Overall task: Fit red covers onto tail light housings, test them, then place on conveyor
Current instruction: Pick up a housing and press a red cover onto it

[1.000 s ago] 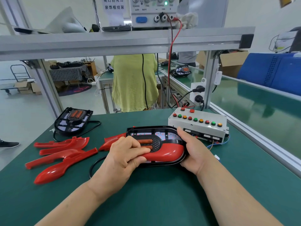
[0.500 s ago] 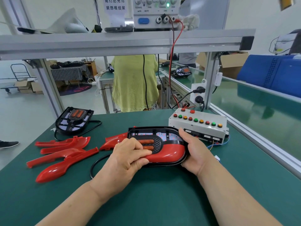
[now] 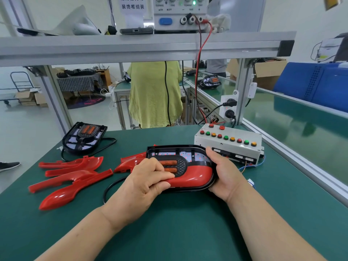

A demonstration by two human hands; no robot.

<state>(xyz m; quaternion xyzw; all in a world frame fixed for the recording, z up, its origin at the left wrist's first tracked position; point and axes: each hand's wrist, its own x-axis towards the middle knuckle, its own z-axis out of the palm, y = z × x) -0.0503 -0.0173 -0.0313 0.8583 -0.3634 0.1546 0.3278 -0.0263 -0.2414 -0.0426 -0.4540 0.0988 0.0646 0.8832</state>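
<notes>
Head view is showing both hands working on one housing (image 3: 188, 154) that is lying flat on the green table (image 3: 188, 232), near its middle and just in front of the button box (image 3: 227, 142). A red cover (image 3: 195, 174) is sitting in the near half of the housing, its rounded end pointing right. The left hand (image 3: 145, 183) is clasping the cover's left part, fingers curling over the top beside two orange lenses (image 3: 169, 166) and thumb lying along the near edge. The right hand (image 3: 224, 176) is gripping the housing's rounded right end, thumb lying on the far rim, the other fingers hidden behind the housing. Small red lights are glowing on the board inside the housing. A black cable (image 3: 111, 187) is looping out from under the left hand. Loose covers (image 3: 71, 178) are lying in a group at the left, and a second housing (image 3: 84, 137) is lying behind them. The conveyor (image 3: 301, 125) is running along the right side, beyond the table's rail
</notes>
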